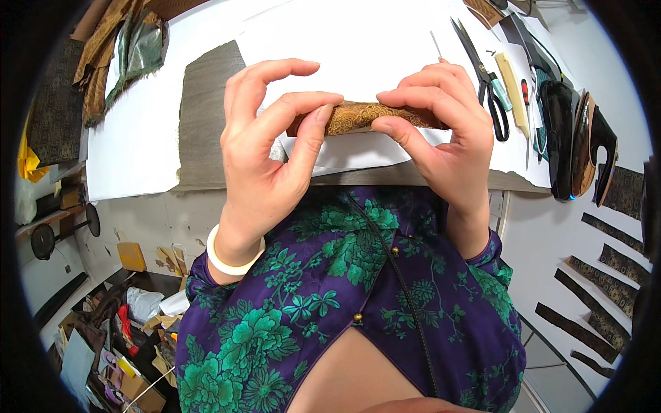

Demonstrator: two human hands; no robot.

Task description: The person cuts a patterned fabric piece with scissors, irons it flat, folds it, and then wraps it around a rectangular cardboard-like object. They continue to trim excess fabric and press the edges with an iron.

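Your purple top (427,289), patterned with green flowers, lies nearest the camera. Beyond it, you hold a narrow brown strip (359,118) above the near edge of the white work surface (134,155). Gold scrollwork covers its bright middle; its ends look darker, and its lower edge curves gently. Your left hand (265,148) pinches it between thumb and forefinger, other fingers lifted; your right hand (451,124) grips the opposite end between thumb and fingers.

A narrow, brown cloth strip with gold swirls (359,118) is pinched in two places, slightly curved, running sideways over the near part of the white-topped table (148,155).
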